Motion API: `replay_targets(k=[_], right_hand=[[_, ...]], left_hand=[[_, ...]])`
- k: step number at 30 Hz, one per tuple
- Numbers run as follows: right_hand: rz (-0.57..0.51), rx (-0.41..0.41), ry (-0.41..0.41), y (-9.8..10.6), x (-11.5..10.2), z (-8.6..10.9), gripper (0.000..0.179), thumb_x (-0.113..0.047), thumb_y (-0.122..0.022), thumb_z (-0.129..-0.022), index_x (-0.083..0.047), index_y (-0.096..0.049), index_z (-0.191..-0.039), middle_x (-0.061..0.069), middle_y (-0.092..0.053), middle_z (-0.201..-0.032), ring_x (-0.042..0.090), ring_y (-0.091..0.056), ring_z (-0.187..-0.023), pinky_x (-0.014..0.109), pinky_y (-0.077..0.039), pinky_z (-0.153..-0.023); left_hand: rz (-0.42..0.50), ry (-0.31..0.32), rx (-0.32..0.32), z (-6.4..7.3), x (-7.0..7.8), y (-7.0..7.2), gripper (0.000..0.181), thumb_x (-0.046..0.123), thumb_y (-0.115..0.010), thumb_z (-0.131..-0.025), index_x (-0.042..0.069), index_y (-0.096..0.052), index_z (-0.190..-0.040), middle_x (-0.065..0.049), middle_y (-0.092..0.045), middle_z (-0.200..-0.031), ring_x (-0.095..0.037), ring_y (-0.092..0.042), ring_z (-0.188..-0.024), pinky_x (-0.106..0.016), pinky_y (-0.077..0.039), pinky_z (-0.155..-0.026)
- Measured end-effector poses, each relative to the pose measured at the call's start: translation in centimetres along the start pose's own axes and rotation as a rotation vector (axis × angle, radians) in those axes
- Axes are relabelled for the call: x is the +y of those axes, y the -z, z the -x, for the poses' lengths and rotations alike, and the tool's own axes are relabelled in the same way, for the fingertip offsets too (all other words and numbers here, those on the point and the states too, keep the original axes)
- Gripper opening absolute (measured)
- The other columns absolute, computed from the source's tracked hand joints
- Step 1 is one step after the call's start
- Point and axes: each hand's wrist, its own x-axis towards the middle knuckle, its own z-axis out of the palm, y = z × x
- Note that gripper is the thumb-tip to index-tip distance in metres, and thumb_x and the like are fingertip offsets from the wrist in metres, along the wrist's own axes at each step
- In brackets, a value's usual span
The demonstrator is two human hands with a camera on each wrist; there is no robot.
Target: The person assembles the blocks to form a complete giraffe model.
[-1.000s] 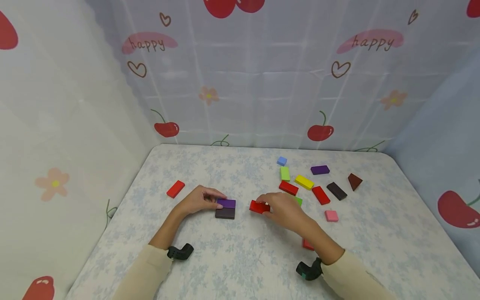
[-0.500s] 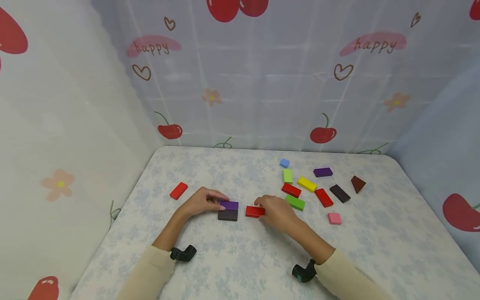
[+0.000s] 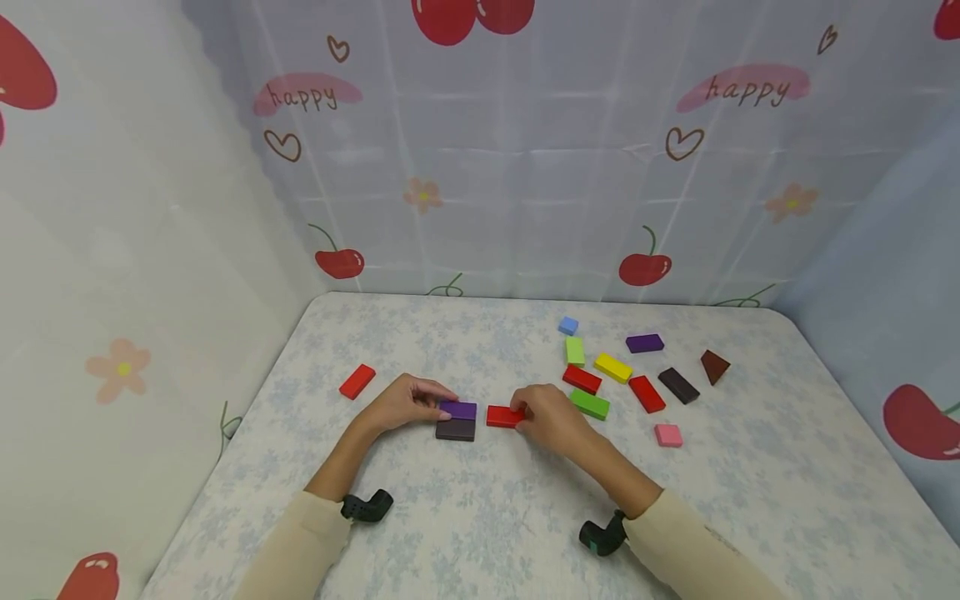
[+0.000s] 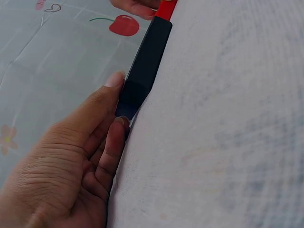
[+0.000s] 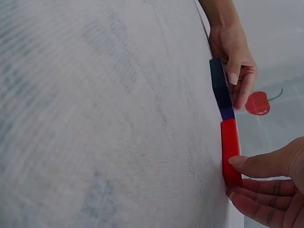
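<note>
My left hand point(image 3: 408, 404) pinches a purple rectangular block point(image 3: 459, 411) at its left end, thumb in front and fingers behind. A black block point(image 3: 455, 430) lies flat along the purple one's near side. To the right, my right hand point(image 3: 553, 421) grips the right end of a red block point(image 3: 504, 417) between thumb and fingers. A small gap separates the red block from the purple and black pair in the head view. In the right wrist view the red block point(image 5: 230, 147) lines up end-on with the purple block point(image 5: 227, 114), low along the table surface.
Right of my right hand lie a green block point(image 3: 589, 405), a red block point(image 3: 582, 380), a yellow block point(image 3: 613, 368), a pink block point(image 3: 668, 436), a dark brown triangle point(image 3: 715, 367) and several others. Another red block point(image 3: 357, 382) lies at the left. A printed curtain point(image 3: 480, 167) hangs behind the table.
My right hand has brought the red block leftward, closer to the purple and black pair, and straightened it. Lately it has shifted slightly away from me. My left hand keeps its hold on the purple block.
</note>
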Motion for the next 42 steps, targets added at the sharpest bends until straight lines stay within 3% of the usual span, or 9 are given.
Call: replay_targets(k=[9,29,37,42], right_hand=[[-0.044,-0.003,0.011,-0.4,-0.4,-1.0,0.018,-0.002,-0.082,-0.084,-0.009,-0.076,-0.099,0.001,-0.070,-0.091,0.016,-0.058,-0.080,0.033,-0.055,-0.077],[-0.065,-0.018,0.061,-0.6,-0.8,-1.6,0.019,-0.002,-0.082,-0.084,-0.007,-0.075,-0.101,0.002,-0.069,-0.088,0.015,-0.055,-0.076,0.030,-0.052,-0.071],[-0.079,0.004,-0.023,1.6,-0.3,-0.2,0.024,-0.006,-0.079,-0.088,-0.008,-0.075,-0.111,0.005,-0.073,-0.104,0.018,-0.064,-0.088,0.032,-0.057,-0.077],[-0.095,0.039,-0.056,3.6,1.5,1.3,0.030,-0.010,-0.080,-0.088,-0.007,-0.073,-0.117,0.007,-0.073,-0.109,0.020,-0.065,-0.093,0.035,-0.058,-0.079]], left_hand=[[0.048,-0.014,-0.004,0.7,2.8,-0.2,0.031,-0.001,-0.081,-0.083,-0.002,-0.076,-0.114,-0.018,-0.073,-0.104,-0.012,-0.055,-0.070,-0.021,-0.044,-0.060],[0.025,-0.018,-0.005,0.6,2.6,-0.2,0.031,0.000,-0.082,-0.083,0.000,-0.077,-0.114,-0.008,-0.075,-0.106,-0.012,-0.056,-0.070,-0.021,-0.045,-0.060],[0.011,0.002,-0.003,0.6,2.9,-0.2,0.029,0.001,-0.082,-0.083,0.003,-0.078,-0.113,-0.008,-0.074,-0.108,-0.013,-0.055,-0.069,-0.022,-0.045,-0.060],[-0.004,0.016,-0.004,0.2,1.3,-0.1,0.030,0.000,-0.082,-0.083,0.003,-0.078,-0.113,-0.009,-0.074,-0.109,-0.014,-0.055,-0.069,-0.021,-0.044,-0.060]])
